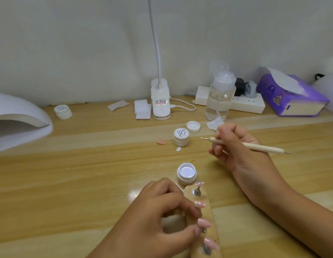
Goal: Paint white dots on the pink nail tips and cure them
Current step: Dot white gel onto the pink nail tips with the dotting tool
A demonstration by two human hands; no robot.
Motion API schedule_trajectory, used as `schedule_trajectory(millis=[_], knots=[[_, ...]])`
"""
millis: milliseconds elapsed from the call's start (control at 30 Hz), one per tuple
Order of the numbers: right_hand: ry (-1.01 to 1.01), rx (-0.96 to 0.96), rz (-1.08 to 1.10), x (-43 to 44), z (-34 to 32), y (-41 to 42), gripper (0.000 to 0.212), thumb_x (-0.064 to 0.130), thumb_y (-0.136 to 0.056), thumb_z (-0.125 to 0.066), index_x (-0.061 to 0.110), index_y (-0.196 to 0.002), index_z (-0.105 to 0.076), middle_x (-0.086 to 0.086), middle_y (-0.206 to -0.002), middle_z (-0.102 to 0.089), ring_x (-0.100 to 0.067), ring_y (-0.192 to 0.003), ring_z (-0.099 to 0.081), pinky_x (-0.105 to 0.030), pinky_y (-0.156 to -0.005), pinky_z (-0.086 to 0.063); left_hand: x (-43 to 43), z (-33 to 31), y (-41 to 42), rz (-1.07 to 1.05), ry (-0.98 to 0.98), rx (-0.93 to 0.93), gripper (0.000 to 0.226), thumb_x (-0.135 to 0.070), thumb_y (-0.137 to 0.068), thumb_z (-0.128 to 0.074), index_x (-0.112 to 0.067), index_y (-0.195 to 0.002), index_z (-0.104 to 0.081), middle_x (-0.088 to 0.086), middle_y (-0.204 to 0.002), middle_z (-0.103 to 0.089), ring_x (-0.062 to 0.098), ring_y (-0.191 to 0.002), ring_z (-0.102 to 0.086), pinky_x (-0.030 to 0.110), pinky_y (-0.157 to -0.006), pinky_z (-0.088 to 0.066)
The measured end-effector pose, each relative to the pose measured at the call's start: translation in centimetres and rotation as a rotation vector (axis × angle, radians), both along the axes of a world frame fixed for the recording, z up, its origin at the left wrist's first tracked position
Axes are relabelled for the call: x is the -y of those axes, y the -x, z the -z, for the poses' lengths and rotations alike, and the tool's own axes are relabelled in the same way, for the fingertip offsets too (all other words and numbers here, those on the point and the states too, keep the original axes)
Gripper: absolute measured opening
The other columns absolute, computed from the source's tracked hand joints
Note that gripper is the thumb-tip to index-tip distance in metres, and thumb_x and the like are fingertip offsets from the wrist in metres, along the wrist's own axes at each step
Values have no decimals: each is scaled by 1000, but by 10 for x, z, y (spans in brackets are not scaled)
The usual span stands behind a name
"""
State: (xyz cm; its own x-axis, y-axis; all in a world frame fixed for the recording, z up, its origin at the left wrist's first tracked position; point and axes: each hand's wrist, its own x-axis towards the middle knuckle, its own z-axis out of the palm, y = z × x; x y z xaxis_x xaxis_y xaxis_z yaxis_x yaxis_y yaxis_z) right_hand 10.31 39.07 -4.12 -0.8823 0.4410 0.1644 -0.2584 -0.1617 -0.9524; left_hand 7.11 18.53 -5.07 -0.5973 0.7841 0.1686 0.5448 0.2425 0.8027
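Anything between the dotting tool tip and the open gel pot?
Nothing visible. The right hand holds the dotting tool with its tip over bare table; the open gel pot sits nearer, uncovered. The closed jar stands left of the tip, off that line.

One head-worn camera is looking forward and down across the wooden surface (pixel 69 183) toward the pale wall (pixel 69 43) behind it. It is hovering close above the left hand (pixel 152 216) and right hand (pixel 236 146) (the left entering from the bottom edge, the right from the lower right corner), with its wide lens taking in the surface's far edge.
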Motion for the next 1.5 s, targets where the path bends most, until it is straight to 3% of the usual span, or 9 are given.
schedule_trajectory(millis=[133,333,433,567,667,800,867,1100,1500], knots=[[-244,-6,-32,-2,-2,0,20,27,-76,-70,18,-93,-75,9,-89,-74,2,-81,-64,-10,-73,-47,-1,5,-1,17,7,-91,23,-63,-66,-66,-53,-86,-69,-12,-95,-57,8,-95,-53,10,-81,-37],[-318,-54,-71,3,4,-1,7,17,-91,-62,16,-93,-68,8,-81,-72,1,-78,-64,-10,-73,-47,-5,5,1,-7,22,-51,33,-71,-65,-57,-56,-94,-65,-21,-92,-56,3,-91,-49,10,-75,-35],[-351,-66,-113,3,6,-3,13,12,-90,-56,16,-97,-66,6,-84,-71,-1,-77,-63,-13,-74,-48,-5,3,-1,-6,16,-10,28,-66,-63,-62,-53,-87,-70,-18,-85,-58,6,-89,-50,9,-72,-35],[-433,-44,-127,5,7,-2,9,22,-90,-61,25,-89,-70,7,-83,-68,-4,-74,-60,-14,-74,-47,-1,-3,-1,-35,-160,234,12,-50,-60,-73,-41,-68,-73,-5,-73,-58,1,-65,-50,15,-63,-40],[-492,-5,-99,5,8,-1,13,40,-84,-59,33,-86,-70,6,-83,-67,-6,-75,-60,-17,-75,-46,-3,-8,6,-181,-405,531,18,-43,-54,-72,-29,-65,-72,1,-66,-61,6,-60,-52,14,-57,-41],[-520,-31,-112,5,9,-3,11,33,-86,-61,31,-93,-69,6,-87,-66,-5,-77,-60,-17,-76,-47,-8,-9,11,-287,-537,770,12,-29,-56,-75,-22,-67,-75,5,-70,-71,9,-60,-62,15,-50,-48],[-559,-49,-107,4,7,-2,14,34,-86,-59,27,-94,-69,2,-87,-65,-10,-75,-59,-19,-74,-48,-10,-10,13,-303,-556,789,7,-22,-62,-74,-23,-68,-76,7,-70,-72,9,-60,-64,15,-50,-48],[-713,-68,-86,3,8,6,29,38,-86,-58,11,-84,-67,-9,-76,-63,-21,-68,-58,-38,-69,-49,-11,-4,13,-281,-586,735,31,-38,-56,-76,-24,-83,-78,0,-81,-74,6,-71,-65,14,-59,-49],[-864,-136,-132,2,12,7,19,27,-91,-59,11,-84,-66,-5,-75,-63,-17,-67,-55,-26,-65,-47,-10,2,14,-273,-571,694,26,-42,-64,-73,-27,-85,-75,-7,-80,-71,3,-76,-65,15,-65,-50]])
